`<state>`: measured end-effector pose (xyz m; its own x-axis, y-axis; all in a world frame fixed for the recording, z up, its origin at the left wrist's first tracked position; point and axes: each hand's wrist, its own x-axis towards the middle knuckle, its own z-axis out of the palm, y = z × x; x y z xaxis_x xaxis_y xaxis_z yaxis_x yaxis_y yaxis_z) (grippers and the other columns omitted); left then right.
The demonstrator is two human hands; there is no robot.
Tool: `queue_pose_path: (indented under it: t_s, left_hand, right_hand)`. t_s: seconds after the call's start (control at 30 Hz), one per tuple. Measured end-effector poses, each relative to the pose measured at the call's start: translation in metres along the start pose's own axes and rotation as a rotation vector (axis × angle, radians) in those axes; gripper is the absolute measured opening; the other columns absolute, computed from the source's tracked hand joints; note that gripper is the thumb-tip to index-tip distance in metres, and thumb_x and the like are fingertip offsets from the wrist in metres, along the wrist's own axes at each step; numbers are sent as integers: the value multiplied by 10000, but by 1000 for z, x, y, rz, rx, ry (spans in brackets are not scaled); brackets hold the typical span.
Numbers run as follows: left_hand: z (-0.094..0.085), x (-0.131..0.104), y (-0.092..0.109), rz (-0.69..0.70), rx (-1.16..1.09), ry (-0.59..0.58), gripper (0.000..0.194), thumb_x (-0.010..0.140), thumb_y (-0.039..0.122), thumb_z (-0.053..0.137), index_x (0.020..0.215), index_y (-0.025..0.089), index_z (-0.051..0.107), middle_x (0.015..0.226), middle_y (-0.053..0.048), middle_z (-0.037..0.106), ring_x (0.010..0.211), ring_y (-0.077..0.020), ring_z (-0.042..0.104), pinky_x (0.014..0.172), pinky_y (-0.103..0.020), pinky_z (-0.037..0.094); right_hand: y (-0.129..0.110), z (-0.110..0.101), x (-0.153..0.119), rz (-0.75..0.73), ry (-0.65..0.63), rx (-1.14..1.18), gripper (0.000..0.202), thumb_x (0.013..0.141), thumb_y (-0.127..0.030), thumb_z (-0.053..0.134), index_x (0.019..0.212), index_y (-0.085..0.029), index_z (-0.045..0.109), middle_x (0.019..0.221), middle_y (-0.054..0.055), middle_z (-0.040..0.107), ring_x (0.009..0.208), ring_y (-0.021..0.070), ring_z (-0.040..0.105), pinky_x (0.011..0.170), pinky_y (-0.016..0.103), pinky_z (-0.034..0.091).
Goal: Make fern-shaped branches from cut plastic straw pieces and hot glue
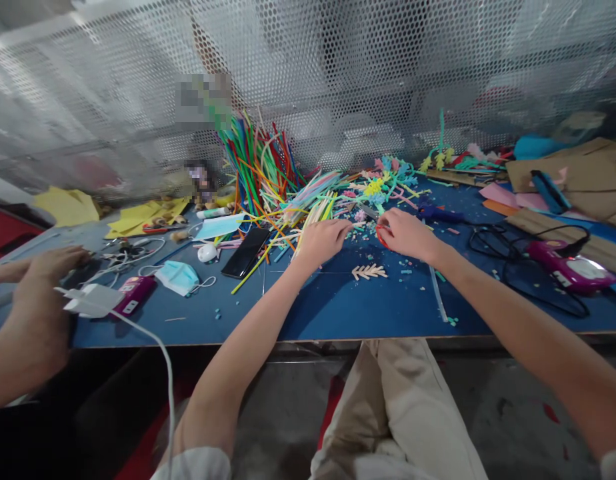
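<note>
Seemingly mid-trim, centre frame: my left grip pinches a pale strip; my right grip holds red-handled scissors; cutting calls for aligned blades.

Beyond the leaf-shaped piece on the blue counter, the left grip pinches a pale stem and the right grip holds red-handled scissors. Left of that piece lies a black phone; well right, a purple device.
</note>
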<state>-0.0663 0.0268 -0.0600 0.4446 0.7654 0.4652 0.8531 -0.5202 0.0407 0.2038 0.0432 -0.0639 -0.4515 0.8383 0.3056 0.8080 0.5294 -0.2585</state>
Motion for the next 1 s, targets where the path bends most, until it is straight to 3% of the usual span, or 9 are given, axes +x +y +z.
queue_pose_path:
  t_s: [0.13, 0.27, 0.4, 0.6, 0.73, 0.83, 1.0]
  left_hand:
    - [0, 0, -5, -55, 40, -18, 386, 1174, 353, 446, 1222, 241, 812, 1216, -83, 848, 1128, -292, 794, 938, -411, 574]
    - [-2, 2, -2, -82, 33, -41, 414, 1184, 345, 400, 1254, 219, 788, 1274, -95, 829, 1205, -293, 767, 1042, -413, 540]
    - [-8, 4, 4, -188, -3, -68, 442, 1199, 375, 351, 1309, 227, 753, 1192, -95, 835, 1100, -275, 777, 947, -363, 529]
    - [-17, 4, 4, -321, -85, -58, 401, 1203, 382, 364, 1290, 245, 731, 1003, -70, 818, 915, -268, 749, 723, -321, 408]
    - [-14, 2, -3, -334, -112, -2, 344, 1202, 371, 411, 1237, 252, 731, 907, -48, 777, 812, -240, 690, 667, -303, 300]
    - [-8, 2, -9, -293, -141, 76, 332, 1202, 373, 429, 1220, 243, 735, 777, -26, 697, 726, -229, 631, 653, -298, 261]
    - [0, 2, -14, -265, -132, 159, 356, 1201, 434, 433, 1199, 230, 725, 741, -19, 672, 623, -215, 517, 649, -307, 224]
  right_hand:
    - [4, 4, -4, 114, -119, -281, 314, 954, -224, 550, 1176, -37, 669, 1171, 315, 696, 1145, 443, 643, 988, 498, 499]
    - [8, 4, 0, 152, -190, -349, 272, 975, -220, 546, 1170, -58, 646, 1159, 322, 698, 1144, 460, 671, 995, 520, 503]
    - [11, 4, 2, 244, -196, -235, 317, 978, -244, 634, 1255, -107, 566, 1154, 252, 737, 1051, 394, 739, 866, 418, 535]
    - [22, 5, 3, 286, -21, -166, 416, 900, -244, 752, 1255, -148, 558, 1162, 205, 758, 1029, 365, 755, 816, 391, 546]
    - [40, -1, 8, 274, 165, -46, 357, 865, -381, 819, 1110, -196, 637, 1091, 163, 789, 986, 344, 748, 855, 410, 562]
    - [52, -8, 9, 299, 316, 100, 429, 850, -529, 834, 1065, -195, 672, 1027, 161, 800, 930, 335, 744, 821, 410, 562]
    - [60, -13, 4, 428, 148, 100, 614, 767, -823, 811, 672, -249, 614, 611, 108, 653, 720, 339, 696, 658, 394, 485]
